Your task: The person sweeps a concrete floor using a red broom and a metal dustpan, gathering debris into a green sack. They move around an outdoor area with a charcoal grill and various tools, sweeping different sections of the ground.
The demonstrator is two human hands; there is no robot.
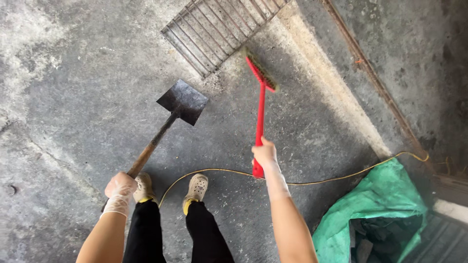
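Right hand (264, 153), gloved in thin clear plastic: fingers wrapped tight about the red handle of a long-handled scrub brush (260, 97), gripped a little above the handle's near end, which sticks out below the fist. Brush head lies far ahead of this hand, bristles down on the concrete floor (73, 97), just beside the near corner of a metal drain grate (219, 27). Left hand (120, 187), likewise gloved: closed in a full fist round the top of a worn wooden shaft belonging to a flat square shovel (181, 101); blade rests ahead and to the inner side of this hand, apart from the brush head, short of the grate. Step in hand, as judged: sweeping grit by the grate toward the shovel blade, nothing visibly on the blade as yet. Next move would call for a short pull of the brush toward the blade while the shovel edge is kept flat to the floor. Between and below the hands: two pale clogs, black trousers, a yellow cord (341, 178) running across the floor under the right forearm. Beyond the right elbow: a green tarpaulin sack (385, 204), mouth open, dark contents unclear.
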